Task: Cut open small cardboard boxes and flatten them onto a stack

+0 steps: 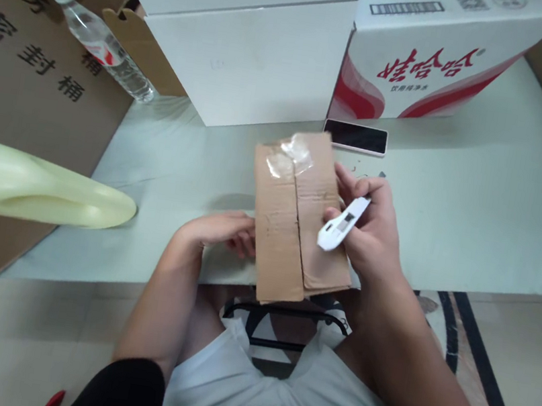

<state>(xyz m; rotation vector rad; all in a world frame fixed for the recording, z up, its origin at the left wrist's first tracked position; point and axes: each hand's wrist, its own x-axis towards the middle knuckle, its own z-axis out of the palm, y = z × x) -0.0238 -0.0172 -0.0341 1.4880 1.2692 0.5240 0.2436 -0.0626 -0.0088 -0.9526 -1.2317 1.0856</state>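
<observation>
A small brown cardboard box [279, 231] is held up tilted over the table's near edge. Crumpled clear tape sticks to its far end, and a seam runs down its upper face. My left hand [226, 231] is at the box's left side, fingers curled and partly hidden behind it. On the right side, my right hand [374, 225] touches the box edge while closed around a white utility knife [341, 226], which lies across the fingers over the box. No blade can be made out on the knife.
Behind the box lies a phone [356, 137], in front of a white and red carton [422, 76] and a plain white carton [250, 71]. At left are a water bottle [105, 49], a pale yellow-green object [39, 185] and a large brown carton [20, 111]. Tiny scraps lie beyond my right hand.
</observation>
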